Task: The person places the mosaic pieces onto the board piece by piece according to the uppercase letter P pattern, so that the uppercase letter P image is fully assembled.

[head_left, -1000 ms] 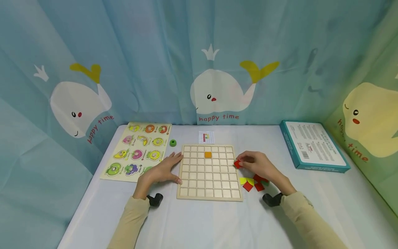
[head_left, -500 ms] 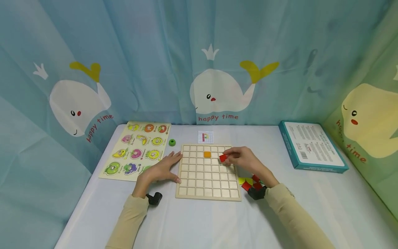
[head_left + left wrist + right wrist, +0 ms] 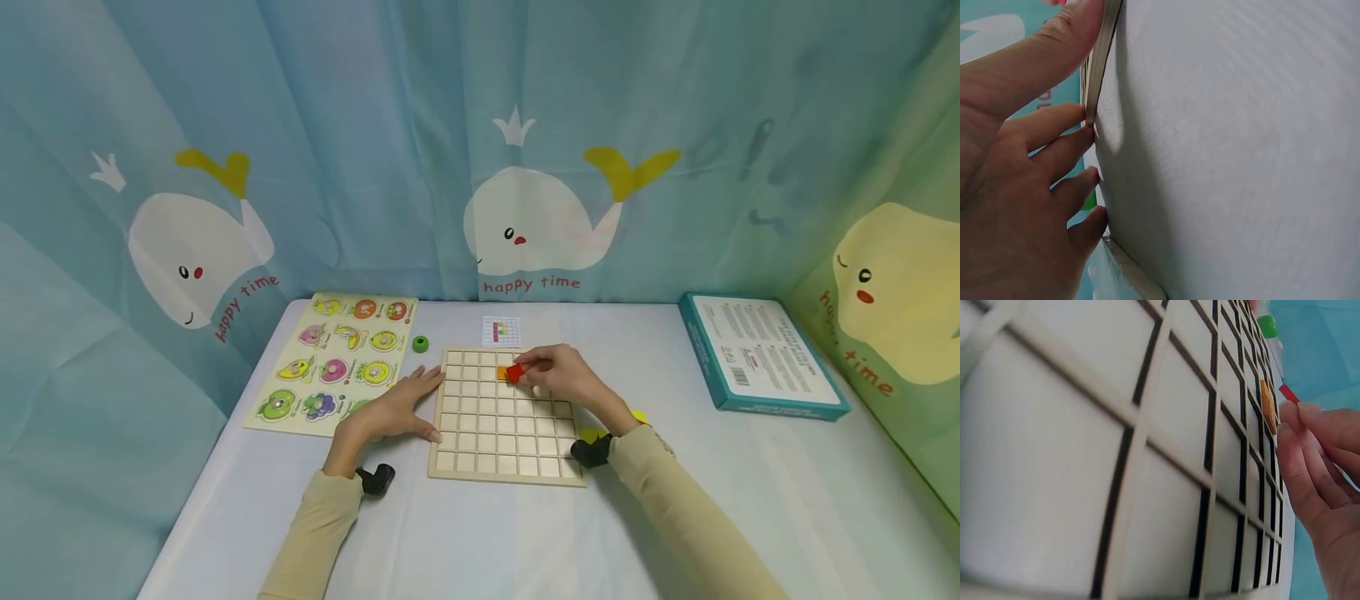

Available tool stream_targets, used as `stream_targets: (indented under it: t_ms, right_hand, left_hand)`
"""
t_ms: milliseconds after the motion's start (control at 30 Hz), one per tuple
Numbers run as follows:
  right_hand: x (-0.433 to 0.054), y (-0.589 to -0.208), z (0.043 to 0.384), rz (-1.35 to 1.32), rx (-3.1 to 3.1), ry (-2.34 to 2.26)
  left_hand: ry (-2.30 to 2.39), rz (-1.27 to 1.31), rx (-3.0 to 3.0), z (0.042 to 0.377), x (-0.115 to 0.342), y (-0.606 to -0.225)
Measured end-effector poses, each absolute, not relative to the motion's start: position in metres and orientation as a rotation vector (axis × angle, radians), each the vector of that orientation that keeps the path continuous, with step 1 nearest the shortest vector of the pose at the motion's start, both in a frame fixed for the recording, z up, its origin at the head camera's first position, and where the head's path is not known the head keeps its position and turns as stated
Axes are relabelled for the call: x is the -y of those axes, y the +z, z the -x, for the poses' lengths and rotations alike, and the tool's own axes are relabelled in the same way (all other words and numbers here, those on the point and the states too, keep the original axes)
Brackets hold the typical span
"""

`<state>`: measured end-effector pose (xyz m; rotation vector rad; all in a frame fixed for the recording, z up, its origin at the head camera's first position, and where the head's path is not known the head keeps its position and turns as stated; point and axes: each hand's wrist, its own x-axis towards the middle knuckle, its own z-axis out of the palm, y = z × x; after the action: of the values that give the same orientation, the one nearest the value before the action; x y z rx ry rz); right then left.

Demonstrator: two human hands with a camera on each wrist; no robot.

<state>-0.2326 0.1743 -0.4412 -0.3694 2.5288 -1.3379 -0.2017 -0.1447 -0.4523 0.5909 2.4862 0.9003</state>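
Right hand pinches a red tile; left hand, fingers apart, touches the grid board; white tablecloth beneath, whale-print curtain beyond.

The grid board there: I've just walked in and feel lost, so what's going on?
A person is busy at the grid board. The right hand pinches a red tile above it, near an orange tile lying on it; the red one is not yet set down. The left hand touches the board's left edge.
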Motion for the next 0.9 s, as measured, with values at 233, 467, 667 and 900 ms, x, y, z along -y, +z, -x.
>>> stream_targets:
  t_ms: [233, 467, 667, 900]
  right_hand:
    - [-0.160, -0.444, 0.239, 0.422, -2.548, -1.309]
    - [-0.146, -0.444, 0.243, 0.484, -2.574, -1.269]
    - [-0.135, -0.444, 0.247, 0.526, -2.598, -1.232]
    - [-0.129, -0.450, 0.253, 0.535, -2.638, -1.157]
  left_hand:
    - [0.895, -0.581, -2.488, 0.201, 0.147, -0.455]
    - [0.880, -0.569, -2.492, 0.201, 0.147, -0.455]
    - [0.884, -0.559, -2.490, 0.202, 0.146, -0.455]
    - [0.898, -0.556, -2.492, 0.203, 0.145, -0.456]
